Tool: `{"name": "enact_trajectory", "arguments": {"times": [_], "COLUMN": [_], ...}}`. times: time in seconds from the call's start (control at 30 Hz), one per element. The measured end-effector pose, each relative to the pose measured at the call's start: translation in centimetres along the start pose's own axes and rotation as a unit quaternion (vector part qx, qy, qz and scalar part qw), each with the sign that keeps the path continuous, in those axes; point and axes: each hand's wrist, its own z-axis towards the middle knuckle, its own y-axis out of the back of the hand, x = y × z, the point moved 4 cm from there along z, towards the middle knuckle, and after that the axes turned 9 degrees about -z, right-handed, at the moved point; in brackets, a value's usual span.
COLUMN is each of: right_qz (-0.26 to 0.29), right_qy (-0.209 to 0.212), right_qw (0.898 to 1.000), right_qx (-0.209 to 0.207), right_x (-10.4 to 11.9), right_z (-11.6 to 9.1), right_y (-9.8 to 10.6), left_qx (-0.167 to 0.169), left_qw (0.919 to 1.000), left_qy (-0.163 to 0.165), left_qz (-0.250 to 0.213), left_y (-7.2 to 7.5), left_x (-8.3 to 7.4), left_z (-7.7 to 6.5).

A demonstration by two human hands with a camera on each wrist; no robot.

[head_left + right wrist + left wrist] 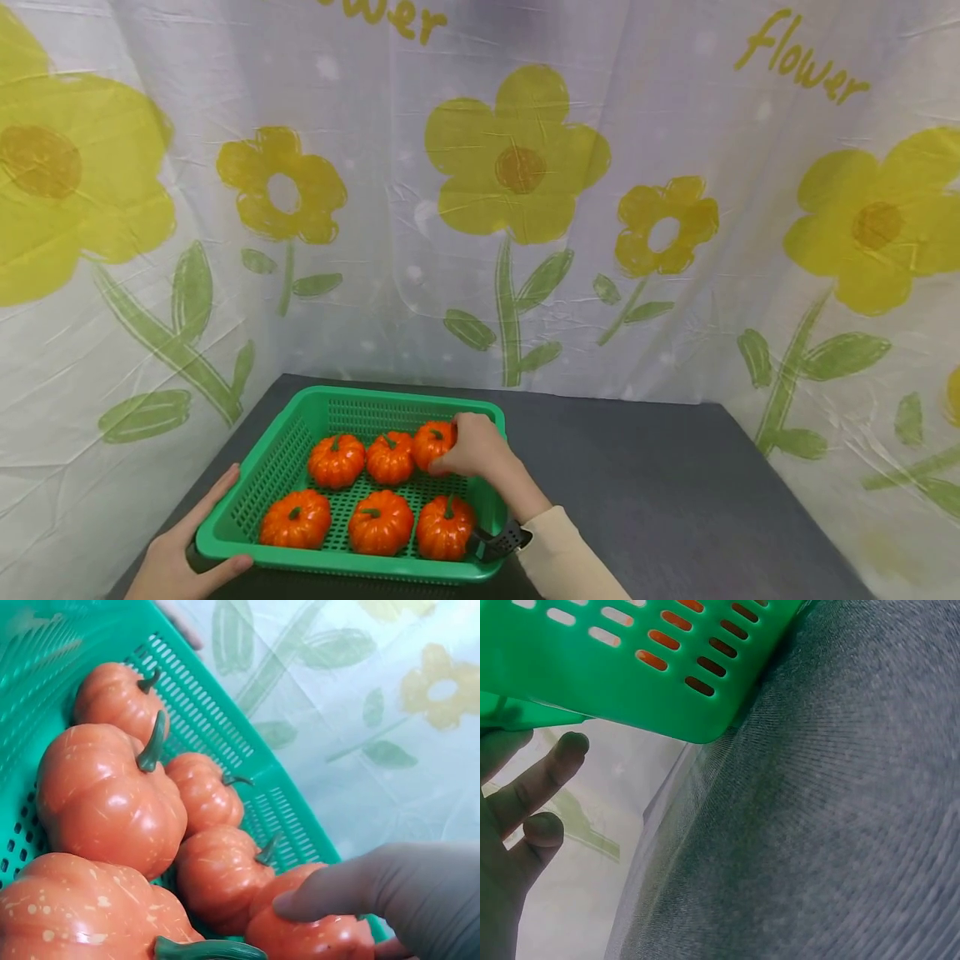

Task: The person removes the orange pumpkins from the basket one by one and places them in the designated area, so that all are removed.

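Observation:
A green plastic basket (pixel 352 569) holds several small orange pumpkins, arranged in a back row and a front row. My right hand (pixel 480 448) reaches over the basket's right side and grips the back-right pumpkin (pixel 432 444). In the right wrist view, the thumb lies across that pumpkin (pixel 311 937). My left hand (pixel 176 550) spans the basket's front-left corner, thumb at the front rim and fingers along the left rim. In the left wrist view, the left fingers (pixel 536 787) are spread and fairly straight beneath the basket's rim (pixel 525 712).
The basket stands on a dark grey tabletop (pixel 637 483), whose surface extends to the right. White curtains (pixel 390 317) printed with yellow flowers enclose the back and both sides. A black band (pixel 501 540) circles my right wrist, close to the front-right pumpkin (pixel 445 529).

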Motion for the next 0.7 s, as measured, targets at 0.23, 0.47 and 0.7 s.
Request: {"name": "enact_trajectory", "arguments": {"times": [0.23,0.47,0.7], "right_qz": [0.045,0.092,0.116], "right_qy": [0.025,0.049,0.047], "right_qw": [0.999,0.995,0.992], "right_qx": [0.000,-0.003,-0.034], "right_x": [-0.4,-0.6,-1.0], "right_z": [-0.3,-0.8,-1.5], "right_y": [0.4,0.5,0.8], "left_qx": [-0.012,-0.006,-0.004], "left_qw": [0.9998,1.0000,1.0000], "left_qy": [-0.010,0.000,0.003], "left_qz": [-0.010,-0.001,-0.003], "left_y": [0.1,0.1,0.0], "left_x": [-0.3,0.0,0.1], "left_z": [-0.1,0.0,0.0]}}
